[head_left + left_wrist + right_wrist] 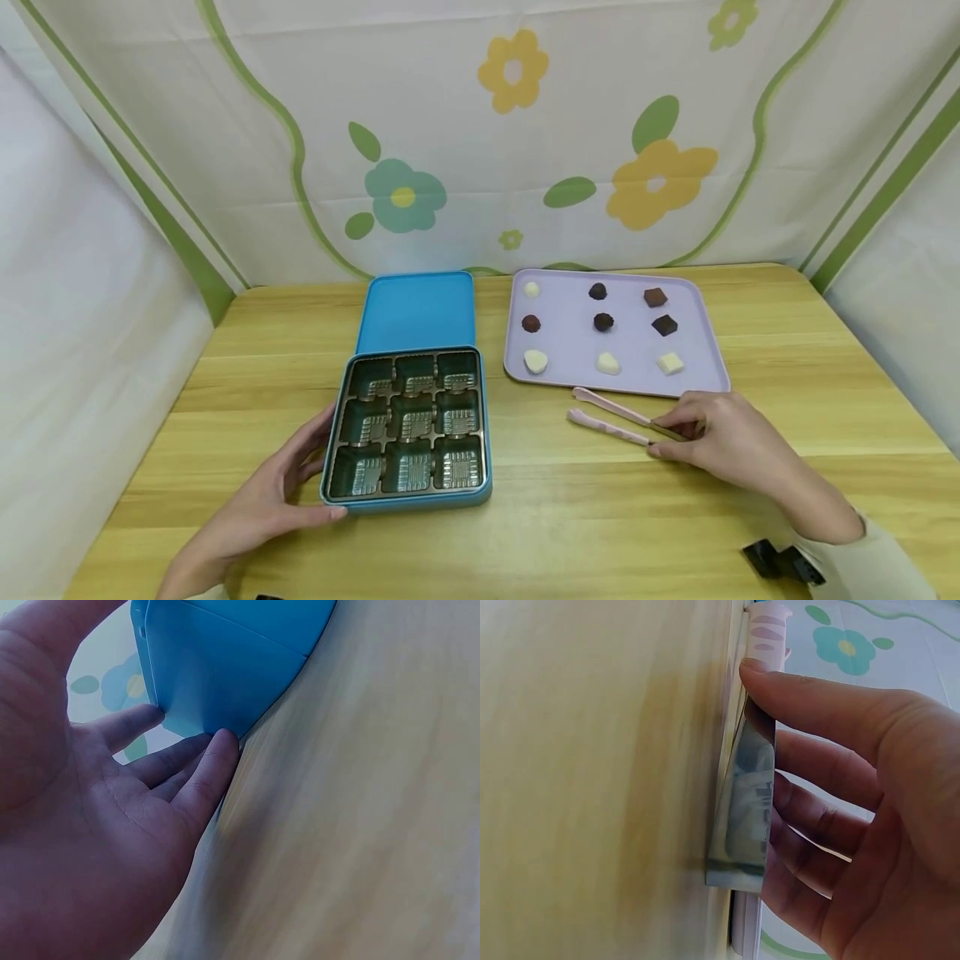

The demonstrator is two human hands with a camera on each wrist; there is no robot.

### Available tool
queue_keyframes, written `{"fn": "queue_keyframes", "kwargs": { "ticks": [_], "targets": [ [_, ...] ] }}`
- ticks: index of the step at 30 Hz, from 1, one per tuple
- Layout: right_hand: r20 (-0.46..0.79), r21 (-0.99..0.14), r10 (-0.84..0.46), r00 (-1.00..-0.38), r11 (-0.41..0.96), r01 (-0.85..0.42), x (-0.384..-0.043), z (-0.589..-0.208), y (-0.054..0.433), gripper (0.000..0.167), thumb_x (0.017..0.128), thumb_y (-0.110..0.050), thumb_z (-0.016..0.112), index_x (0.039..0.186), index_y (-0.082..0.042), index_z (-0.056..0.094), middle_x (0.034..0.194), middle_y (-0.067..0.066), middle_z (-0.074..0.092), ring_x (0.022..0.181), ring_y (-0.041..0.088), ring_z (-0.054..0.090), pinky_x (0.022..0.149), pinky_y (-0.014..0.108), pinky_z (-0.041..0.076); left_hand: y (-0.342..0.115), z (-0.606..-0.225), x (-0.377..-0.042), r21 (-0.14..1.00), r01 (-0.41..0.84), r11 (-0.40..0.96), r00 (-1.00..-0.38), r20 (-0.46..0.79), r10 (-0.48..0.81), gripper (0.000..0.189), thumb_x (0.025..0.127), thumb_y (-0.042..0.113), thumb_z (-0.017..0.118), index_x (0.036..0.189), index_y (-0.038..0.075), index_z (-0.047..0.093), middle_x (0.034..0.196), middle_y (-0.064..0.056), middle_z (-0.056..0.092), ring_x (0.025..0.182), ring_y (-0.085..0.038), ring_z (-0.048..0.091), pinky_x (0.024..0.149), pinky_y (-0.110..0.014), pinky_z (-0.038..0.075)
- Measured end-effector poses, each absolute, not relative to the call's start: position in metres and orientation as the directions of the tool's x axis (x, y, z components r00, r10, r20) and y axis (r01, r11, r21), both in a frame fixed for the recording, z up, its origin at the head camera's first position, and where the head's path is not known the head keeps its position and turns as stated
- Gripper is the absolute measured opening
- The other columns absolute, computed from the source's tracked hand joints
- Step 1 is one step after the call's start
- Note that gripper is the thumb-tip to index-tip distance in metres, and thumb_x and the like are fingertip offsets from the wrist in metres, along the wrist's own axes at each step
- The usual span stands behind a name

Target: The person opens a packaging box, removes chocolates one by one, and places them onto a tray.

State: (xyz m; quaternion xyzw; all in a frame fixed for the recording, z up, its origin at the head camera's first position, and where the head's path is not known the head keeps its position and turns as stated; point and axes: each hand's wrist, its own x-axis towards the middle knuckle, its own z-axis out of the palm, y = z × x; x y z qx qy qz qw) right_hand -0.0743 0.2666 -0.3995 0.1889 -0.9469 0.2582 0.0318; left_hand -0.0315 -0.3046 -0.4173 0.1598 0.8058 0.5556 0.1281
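My left hand [258,504] holds the near left corner of a blue tin box [457,502], thumb at the front and fingers along the left side. In the left wrist view, the fingertips [221,742] touch the box's blue wall [217,671]. Inside the box, a dark tray [412,417] has several square compartments with nothing in them. Between thumb and fingers, my right hand [723,433] pinches metal tongs [746,802] with pink tips. Their two arms are spread apart, low over the table just in front of a lilac tray [637,275].
Chocolates stand in rows on the lilac tray, among them a white heart-like piece [608,362], a dark one [603,322] and a brown square [655,297]. A blue lid [420,308] lies behind the box. A flowered cloth [465,125] rises behind the wooden table [570,517].
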Motion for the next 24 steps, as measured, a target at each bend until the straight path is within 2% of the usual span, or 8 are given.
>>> {"fn": "queue_keyframes", "kwargs": {
  "ticks": [24],
  "targets": [
    [0.131, -0.463, -0.332, -0.934, 0.813, -0.354, -0.0751, -0.3975, 0.2631, 0.024, 0.075, -0.03, 0.099, 0.095, -0.021, 0.087, 0.081, -0.018, 0.071, 0.066, -0.007, 0.051, 0.056, 0.02, 0.044, -0.3048, -0.4156, -0.034, 0.94, 0.125, 0.316, -0.912, -0.016, 0.41, 0.116, 0.083, -0.002, 0.088, 0.174, 0.022, 0.02, 0.173, -0.031, 0.026, 0.146, 0.012, 0.041, 0.113, -0.008, 0.04]
  ]
}}
